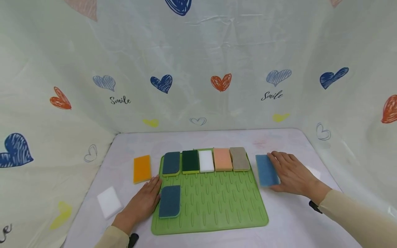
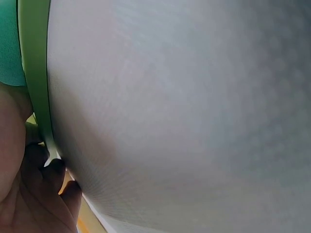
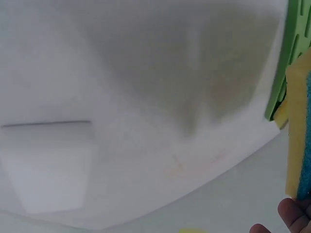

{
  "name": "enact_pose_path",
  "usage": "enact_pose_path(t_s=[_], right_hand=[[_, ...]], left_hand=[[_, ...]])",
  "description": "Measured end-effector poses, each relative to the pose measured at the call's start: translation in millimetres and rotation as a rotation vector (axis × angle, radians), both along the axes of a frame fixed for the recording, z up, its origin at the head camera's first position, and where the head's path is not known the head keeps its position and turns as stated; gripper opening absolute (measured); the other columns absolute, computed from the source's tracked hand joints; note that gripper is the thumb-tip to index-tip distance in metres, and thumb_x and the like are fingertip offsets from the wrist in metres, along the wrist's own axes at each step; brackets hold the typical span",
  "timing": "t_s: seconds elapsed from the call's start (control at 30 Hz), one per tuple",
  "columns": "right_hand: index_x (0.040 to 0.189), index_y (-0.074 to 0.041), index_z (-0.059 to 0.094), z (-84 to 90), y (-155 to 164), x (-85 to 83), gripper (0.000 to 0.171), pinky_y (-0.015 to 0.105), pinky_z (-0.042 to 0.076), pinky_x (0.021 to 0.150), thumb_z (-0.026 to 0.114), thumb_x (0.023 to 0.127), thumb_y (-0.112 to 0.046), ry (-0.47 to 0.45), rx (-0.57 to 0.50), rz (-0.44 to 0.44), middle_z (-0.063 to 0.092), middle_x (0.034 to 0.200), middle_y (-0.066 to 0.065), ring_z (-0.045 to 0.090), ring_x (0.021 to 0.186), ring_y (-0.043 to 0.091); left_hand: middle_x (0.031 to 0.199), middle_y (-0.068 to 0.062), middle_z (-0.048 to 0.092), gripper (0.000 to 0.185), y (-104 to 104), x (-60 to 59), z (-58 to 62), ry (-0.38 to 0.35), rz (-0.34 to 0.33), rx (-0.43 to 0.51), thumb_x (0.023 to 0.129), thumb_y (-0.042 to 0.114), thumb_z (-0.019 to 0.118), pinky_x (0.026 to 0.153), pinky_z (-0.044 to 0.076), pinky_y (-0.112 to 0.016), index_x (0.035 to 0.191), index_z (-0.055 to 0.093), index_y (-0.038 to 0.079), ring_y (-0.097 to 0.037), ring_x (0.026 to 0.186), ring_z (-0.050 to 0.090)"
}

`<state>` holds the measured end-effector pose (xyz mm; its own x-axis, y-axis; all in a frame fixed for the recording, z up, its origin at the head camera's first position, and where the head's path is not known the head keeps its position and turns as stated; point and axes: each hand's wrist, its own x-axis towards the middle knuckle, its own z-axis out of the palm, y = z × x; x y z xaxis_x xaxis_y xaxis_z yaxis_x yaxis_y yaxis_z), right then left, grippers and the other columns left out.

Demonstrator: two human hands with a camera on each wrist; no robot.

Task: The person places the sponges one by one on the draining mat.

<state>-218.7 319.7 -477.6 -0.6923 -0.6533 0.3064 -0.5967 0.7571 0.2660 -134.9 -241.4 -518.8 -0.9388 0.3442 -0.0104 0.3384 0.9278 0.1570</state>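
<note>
My right hand (image 1: 294,175) grips a blue sponge (image 1: 266,170) by its right side, just right of the green ridged mat (image 1: 223,206). In the right wrist view that sponge (image 3: 296,131) shows a yellow body with a blue face. My left hand (image 1: 141,203) lies along the mat's left edge with straight fingers, next to a dark blue sponge (image 1: 169,202) on the mat's near left. Along the mat's far edge runs a row: another dark blue sponge (image 1: 171,163), a dark green one (image 1: 190,162), a white one (image 1: 206,161), a peach one (image 1: 222,159) and a grey-beige one (image 1: 240,159).
An orange sponge (image 1: 142,168) and a white sponge (image 1: 110,202) lie on the table left of the mat. Another white sponge (image 3: 48,165) rests at the right, mostly behind my right hand in the head view. A heart-printed curtain (image 1: 192,51) encloses the table's back and sides.
</note>
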Motion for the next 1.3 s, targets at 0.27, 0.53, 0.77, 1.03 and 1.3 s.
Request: enact_pose_path(t_s=[0.27, 0.53, 0.77, 1.03, 1.3], right_hand=[[0.146, 0.011, 0.048, 3.0, -34, 0.8, 0.124, 0.057, 0.055, 0.099, 0.085, 0.065, -0.076, -0.015, -0.022, 0.019, 0.058, 0.137, 0.027, 0.059, 0.123, 0.043], [0.144, 0.012, 0.051, -1.1, -77, 8.6, 0.125, 0.055, 0.056, 0.095, 0.084, 0.065, -0.08, 0.001, -0.068, 0.095, 0.06, 0.136, 0.028, 0.06, 0.122, 0.042], [0.148, 0.008, 0.051, -5.7, -124, 19.4, 0.124, 0.053, 0.055, 0.099, 0.078, 0.069, -0.084, -0.074, -0.07, 0.128, 0.059, 0.14, 0.025, 0.059, 0.126, 0.04], [0.151, 0.006, 0.05, -7.3, -181, 33.2, 0.122, 0.049, 0.053, 0.103, 0.069, 0.074, -0.088, -0.155, -0.043, 0.16, 0.058, 0.144, 0.022, 0.056, 0.13, 0.036], [0.152, 0.003, 0.05, -9.6, -226, 45.6, 0.122, 0.045, 0.051, 0.109, 0.061, 0.077, -0.093, -0.207, -0.004, 0.16, 0.058, 0.147, 0.018, 0.056, 0.134, 0.032]], left_hand=[[0.166, -0.024, 0.039, 0.057, 1, -0.4, -1.0, 0.015, 0.0, 0.012, 0.108, 0.02, 0.06, 0.124, 0.038, -0.058, 0.156, 0.044, -0.007, -0.041, 0.153, 0.04], [0.165, -0.025, 0.04, 0.057, 2, -0.3, 2.0, 0.017, 0.003, 0.017, 0.108, 0.019, 0.061, 0.124, 0.038, -0.058, 0.156, 0.045, -0.007, -0.041, 0.153, 0.04], [0.166, -0.024, 0.039, 0.058, 2, -0.6, 1.1, 0.004, 0.001, -0.005, 0.109, 0.02, 0.06, 0.124, 0.038, -0.057, 0.157, 0.043, -0.007, -0.041, 0.154, 0.04], [0.166, -0.025, 0.038, 0.058, 2, -0.9, 0.7, 0.005, 0.001, 0.001, 0.108, 0.02, 0.06, 0.124, 0.038, -0.057, 0.157, 0.043, -0.007, -0.041, 0.154, 0.039], [0.166, -0.025, 0.038, 0.058, 2, -0.6, 1.9, -0.004, 0.003, 0.006, 0.108, 0.019, 0.06, 0.124, 0.037, -0.058, 0.157, 0.043, -0.007, -0.042, 0.154, 0.039]])
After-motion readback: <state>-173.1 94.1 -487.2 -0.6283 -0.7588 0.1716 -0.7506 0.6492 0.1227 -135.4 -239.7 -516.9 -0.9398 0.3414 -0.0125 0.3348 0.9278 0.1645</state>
